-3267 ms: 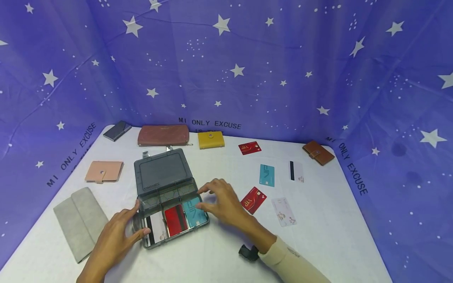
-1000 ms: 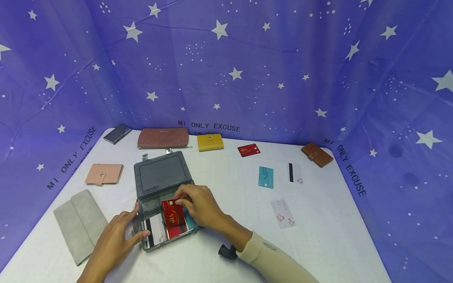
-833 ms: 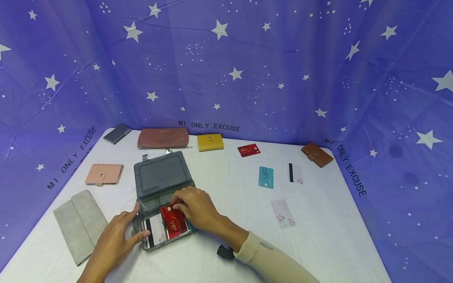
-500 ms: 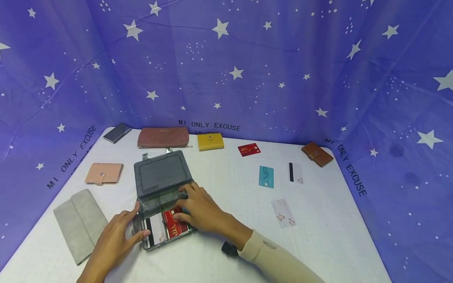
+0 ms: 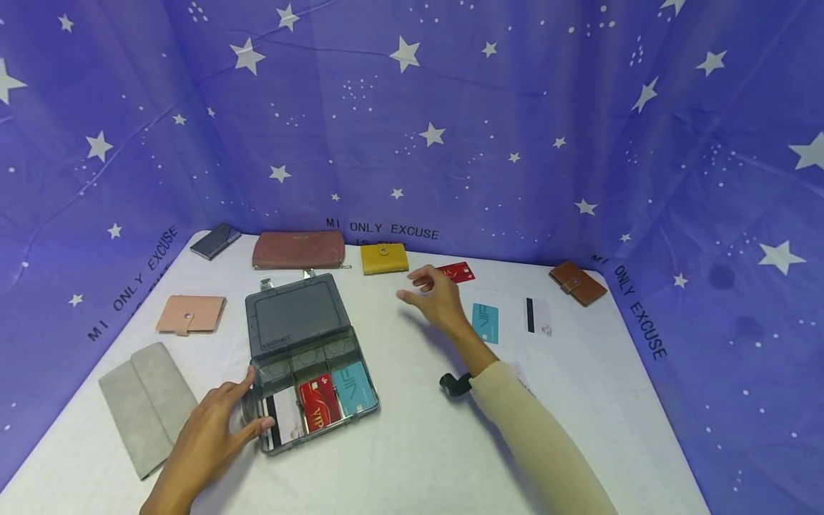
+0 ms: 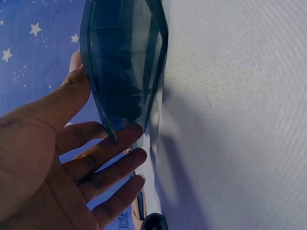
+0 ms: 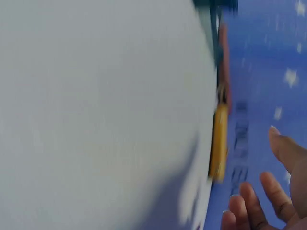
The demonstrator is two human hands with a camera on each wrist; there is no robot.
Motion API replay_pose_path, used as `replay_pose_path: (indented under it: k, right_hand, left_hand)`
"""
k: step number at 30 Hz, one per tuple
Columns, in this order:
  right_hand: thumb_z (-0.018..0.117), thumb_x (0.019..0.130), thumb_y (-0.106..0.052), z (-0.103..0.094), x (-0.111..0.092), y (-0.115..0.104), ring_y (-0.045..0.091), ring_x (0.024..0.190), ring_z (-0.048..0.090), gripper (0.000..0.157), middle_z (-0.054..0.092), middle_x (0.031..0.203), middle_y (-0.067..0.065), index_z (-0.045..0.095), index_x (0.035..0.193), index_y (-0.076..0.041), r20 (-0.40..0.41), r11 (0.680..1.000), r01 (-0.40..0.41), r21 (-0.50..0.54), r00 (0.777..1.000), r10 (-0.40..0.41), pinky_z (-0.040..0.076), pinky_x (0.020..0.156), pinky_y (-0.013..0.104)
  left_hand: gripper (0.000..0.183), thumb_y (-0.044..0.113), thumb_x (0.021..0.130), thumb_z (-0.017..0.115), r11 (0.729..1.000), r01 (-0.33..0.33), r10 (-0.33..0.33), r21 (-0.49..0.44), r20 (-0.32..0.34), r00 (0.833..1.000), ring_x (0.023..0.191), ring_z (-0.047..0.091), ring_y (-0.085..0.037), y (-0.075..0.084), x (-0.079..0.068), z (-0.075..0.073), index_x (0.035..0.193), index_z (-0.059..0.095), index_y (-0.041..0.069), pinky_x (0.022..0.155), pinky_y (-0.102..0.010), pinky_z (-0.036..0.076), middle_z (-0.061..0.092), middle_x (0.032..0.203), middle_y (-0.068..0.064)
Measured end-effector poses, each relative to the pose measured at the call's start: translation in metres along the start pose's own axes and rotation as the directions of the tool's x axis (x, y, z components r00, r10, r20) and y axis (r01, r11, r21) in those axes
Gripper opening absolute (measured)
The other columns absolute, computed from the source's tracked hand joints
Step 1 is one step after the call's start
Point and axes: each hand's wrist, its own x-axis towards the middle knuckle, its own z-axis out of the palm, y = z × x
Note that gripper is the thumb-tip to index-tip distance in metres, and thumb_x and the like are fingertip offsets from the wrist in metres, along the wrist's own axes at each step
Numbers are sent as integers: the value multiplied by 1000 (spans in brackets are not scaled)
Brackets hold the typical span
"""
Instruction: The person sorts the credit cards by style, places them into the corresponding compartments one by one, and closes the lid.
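My left hand (image 5: 209, 429) holds the left side of a grey see-through plastic box (image 5: 322, 427), thumb over its rim and index finger at the back corner. In the left wrist view, the other fingers (image 6: 122, 167) spread beside the box's end wall. The box's lid (image 5: 297, 311) is up. Its front compartments hold a white card (image 5: 287, 415) with a black stripe, a red VIP card (image 5: 320, 403) and a teal VIP card (image 5: 355, 388). My right hand (image 5: 440, 300), holding nothing, hovers by another red card (image 5: 458, 272), partly covering it.
On the table's right lie a teal card (image 5: 487, 322), a striped white card (image 5: 539, 316), a mostly hidden white card (image 5: 520, 373) and a brown wallet (image 5: 578, 283). Yellow (image 5: 384, 259), reddish-brown (image 5: 298, 250), dark (image 5: 215, 242), pink (image 5: 191, 314) and grey (image 5: 148, 408) wallets surround the box.
My right hand has put a red card into the middle compartment, let it go, and moved right and back to the far red card. My left hand has stayed on the box.
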Motion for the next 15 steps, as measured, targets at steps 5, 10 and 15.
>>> replay_pose_path:
  k: [5, 10, 15]
  right_hand:
    - [85, 79, -35, -32, 28, 26, 29, 109, 56, 57, 63, 117, 14, 60, 124, -10, -128, 988, -144, -59, 982, 136, 51, 93, 41]
    - [83, 80, -39, -50, 43, 44, 35, 121, 45, 66, 56, 126, 21, 58, 131, -7, -223, 948, -272, -168, 947, 232, 44, 99, 48]
    - [80, 79, -46, -54, 50, 52, 39, 124, 40, 73, 49, 132, 23, 55, 134, -6, -239, 888, -375, -265, 918, 316, 43, 101, 52]
  left_hand:
    - [87, 44, 80, 80, 1000, -5, 5, -2, -4, 1000, 109, 60, -37, -1, 0, 0, 147, 46, 1, 93, -59, 48, 66, 117, -16]
    - [86, 44, 80, 80, 1000, -4, 4, 3, -5, 1000, 109, 60, -36, 0, 0, 0, 147, 46, 2, 92, -59, 48, 66, 116, -15]
    - [87, 45, 80, 80, 1000, 3, -3, 10, -3, 1000, 108, 60, -36, 0, 0, 0, 148, 46, 2, 92, -58, 49, 66, 116, -16]
